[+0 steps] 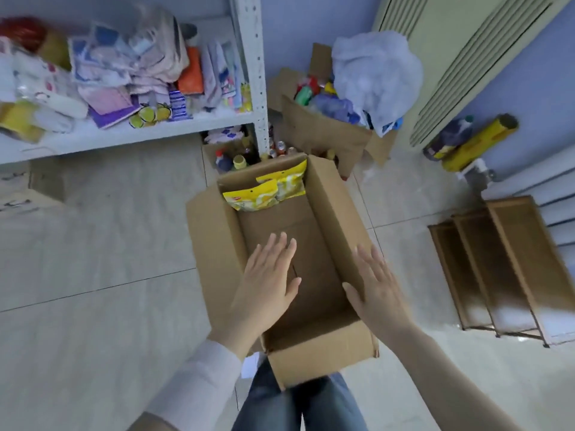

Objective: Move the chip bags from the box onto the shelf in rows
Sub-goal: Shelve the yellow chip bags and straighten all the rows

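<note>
An open cardboard box [217, 250] stands on the tiled floor in front of me. Two yellow chip bags [267, 191] lean against its far end; the rest of the box floor is bare. My left hand [267, 281] hovers flat over the box's middle, fingers spread, holding nothing. My right hand [376, 284] is spread over the box's right wall, also holding nothing. The white metal shelf [133, 135] is at the upper left, its board crowded with packets and cloths.
A second cardboard box [323, 132] full of bottles and a white plastic bag stands behind, to the right of the shelf post [255, 73]. Bottles stand beneath the shelf. A brown wooden rack [504, 269] lies at the right; a yellow roll [479, 141] leans by the wall.
</note>
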